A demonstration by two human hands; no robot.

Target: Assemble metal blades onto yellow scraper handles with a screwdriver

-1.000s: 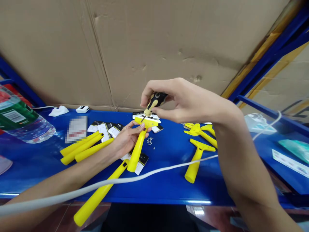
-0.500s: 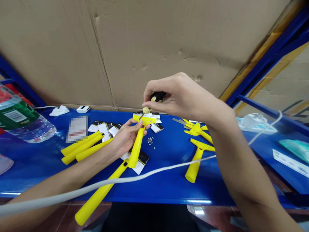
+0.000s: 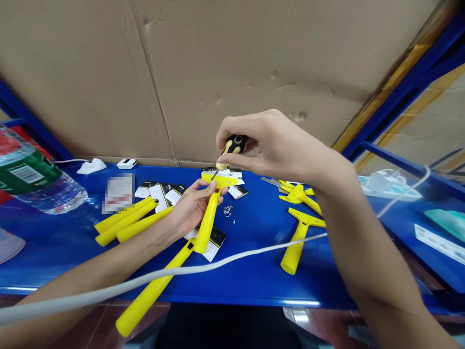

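My left hand (image 3: 194, 204) is closed around the neck of a yellow scraper (image 3: 207, 220), its wide head up and its handle pointing toward me. Above it, my right hand (image 3: 250, 143) grips a short screwdriver (image 3: 232, 148) with a black and cream handle. The screwdriver's thin shaft slants down to the left side of the scraper head, where the tip meets it near my left thumb. Several small screws (image 3: 227, 211) lie loose on the blue table (image 3: 254, 261) just right of the scraper. Below my left hand rests a long yellow handle (image 3: 156, 288).
Several yellow handles (image 3: 127, 220) lie at left beside printed cards (image 3: 147, 189). More yellow scraper pieces (image 3: 298, 237) and metal blades (image 3: 271, 182) are at right. A white cable (image 3: 225, 261) crosses in front. A water bottle (image 3: 32, 174) stands at far left; cardboard (image 3: 236, 63) backs the table.
The screwdriver handle has turned in my right hand, showing more of its black and cream pattern. My left hand keeps its hold on the scraper. The whole view has shifted slightly.
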